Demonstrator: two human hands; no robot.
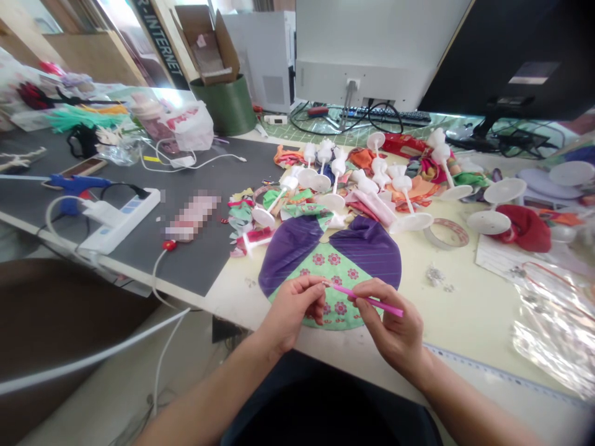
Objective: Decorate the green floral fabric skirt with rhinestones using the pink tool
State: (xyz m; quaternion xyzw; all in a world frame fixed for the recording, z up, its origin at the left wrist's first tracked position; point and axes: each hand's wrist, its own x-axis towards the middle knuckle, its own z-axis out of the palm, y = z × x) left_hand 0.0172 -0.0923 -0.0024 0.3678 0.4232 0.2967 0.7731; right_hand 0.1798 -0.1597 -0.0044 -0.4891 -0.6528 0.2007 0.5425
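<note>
My right hand (393,328) grips a slim pink pen-like tool (379,305), its tip pointing left. My left hand (297,306) is closed in a pinch at that tip, on a tiny piece too small to make out. Below both hands lies a rounded piece of fabric (330,263), green with pink flowers in the middle and purple at the sides. To its right, a little pile of small shiny bits (436,275) rests on the table.
Several white doll-shaped stands (338,167) with colourful cloth crowd the table behind the fabric. A tape roll (446,234) and crinkled clear plastic (553,341) lie to the right. Leftward are a power strip (123,223), a blue glue gun (77,186) and cables. Monitors (362,56) stand behind.
</note>
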